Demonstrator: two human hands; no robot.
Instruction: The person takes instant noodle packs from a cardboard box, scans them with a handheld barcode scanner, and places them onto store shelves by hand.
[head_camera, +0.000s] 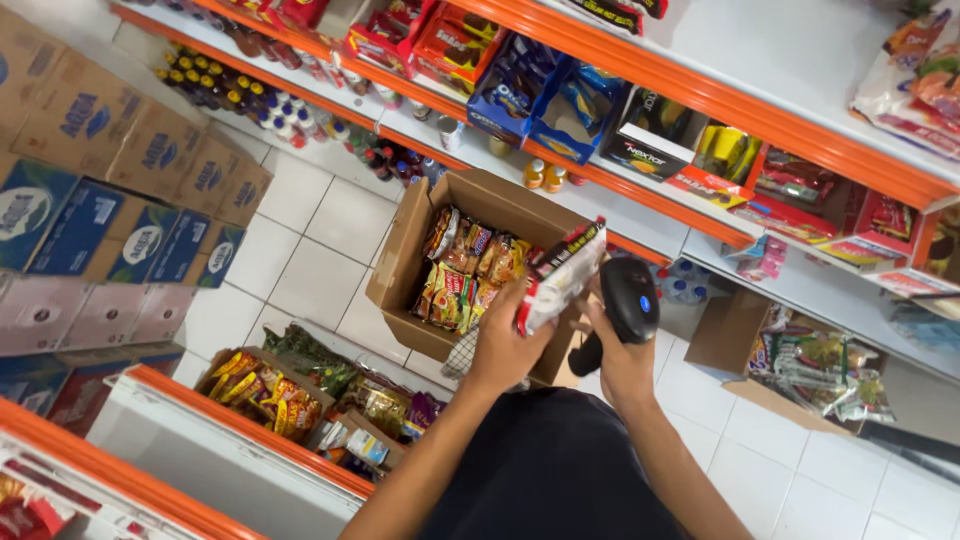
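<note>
Your left hand has its fingers closed around a glossy, crinkled red-and-white snack packet at frame centre. Your right hand grips a smooth black handheld scanner beside it. Below, an open cardboard box holds shiny noodle packets.

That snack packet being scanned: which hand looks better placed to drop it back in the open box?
Probably the left hand. Its fingers already grip the snack packet, right above the open cardboard box of packets. The right hand is busy holding the black scanner.
</note>
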